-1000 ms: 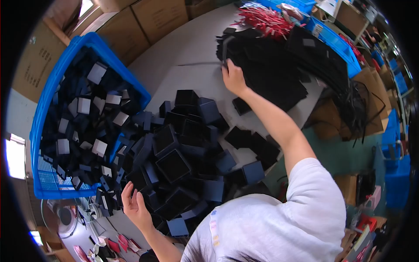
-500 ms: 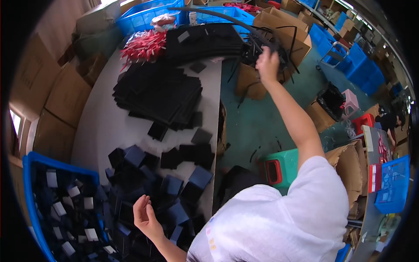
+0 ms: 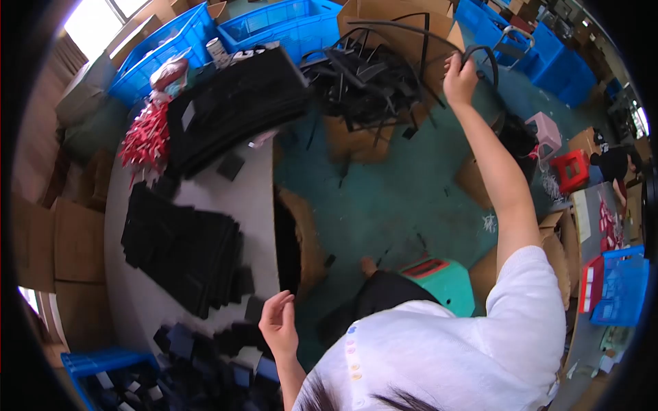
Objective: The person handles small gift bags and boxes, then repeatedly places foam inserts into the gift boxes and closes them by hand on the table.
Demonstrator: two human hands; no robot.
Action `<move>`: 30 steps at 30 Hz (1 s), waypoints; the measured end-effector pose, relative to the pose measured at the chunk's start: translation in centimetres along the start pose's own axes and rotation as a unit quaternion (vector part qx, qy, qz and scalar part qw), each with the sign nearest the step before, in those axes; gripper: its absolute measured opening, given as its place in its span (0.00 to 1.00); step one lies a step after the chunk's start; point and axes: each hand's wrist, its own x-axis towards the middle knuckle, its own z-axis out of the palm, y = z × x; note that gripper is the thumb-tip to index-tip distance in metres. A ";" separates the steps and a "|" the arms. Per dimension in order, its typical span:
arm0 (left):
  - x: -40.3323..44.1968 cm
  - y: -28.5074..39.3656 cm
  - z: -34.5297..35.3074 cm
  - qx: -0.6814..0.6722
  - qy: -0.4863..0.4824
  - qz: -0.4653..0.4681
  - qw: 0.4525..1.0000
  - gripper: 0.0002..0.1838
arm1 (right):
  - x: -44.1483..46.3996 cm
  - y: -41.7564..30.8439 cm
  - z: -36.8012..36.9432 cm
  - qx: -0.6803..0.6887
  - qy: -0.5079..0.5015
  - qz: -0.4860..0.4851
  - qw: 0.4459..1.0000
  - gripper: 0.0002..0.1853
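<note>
My right hand (image 3: 460, 81) is raised over the floor at the upper right, its fingers closed on a long black strip (image 3: 409, 25). The strip arches left above a heap of black strips and scraps (image 3: 370, 82) and curls down on the other side of the hand. My left hand (image 3: 279, 325) hangs beside the table edge with fingers loosely bent, and I see nothing in it. Near it on the table (image 3: 257, 185) lie a stack of black sheets (image 3: 181, 246) and dark folded pieces (image 3: 199, 370). A thicker black stack (image 3: 236, 109) overhangs the far table end.
Blue crates (image 3: 281, 27) stand beyond the table, near a bundle of red ribbons (image 3: 145, 137). A blue bin (image 3: 110, 359) of dark pieces is at lower left. On the floor are a green stool (image 3: 445, 284), a red stool (image 3: 570, 170) and cartons; another person (image 3: 613, 164) is far right.
My right hand has swung right, away from the scrap heap, drawing the black strip along. My left hand has moved off the dark pieces to the table edge. The view has turned right.
</note>
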 end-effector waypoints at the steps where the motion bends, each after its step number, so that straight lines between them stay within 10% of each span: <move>1: 1.8 -0.1 2.5 -0.026 -0.034 0.012 0.999 0.11 | 1.5 1.1 1.2 -0.026 0.003 -0.038 0.999 0.11; 17: 26.3 -4.5 21.1 0.002 -0.056 -0.115 0.992 0.11 | 7.1 26.1 29.0 -0.255 -0.139 -0.235 0.927 0.18; 20: 30.4 -5.2 24.4 0.008 -0.036 -0.161 0.986 0.12 | 4.1 32.9 35.0 -0.321 -0.225 -0.136 0.910 0.23; 24: 33.2 -7.1 28.8 0.037 -0.015 -0.259 0.965 0.12 | -4.1 41.6 40.8 -0.407 -0.447 0.077 0.793 0.33; 30: 33.5 -9.3 39.9 0.017 0.089 -0.387 0.918 0.13 | -9.7 48.7 45.3 -0.431 -0.766 -0.092 0.467 0.34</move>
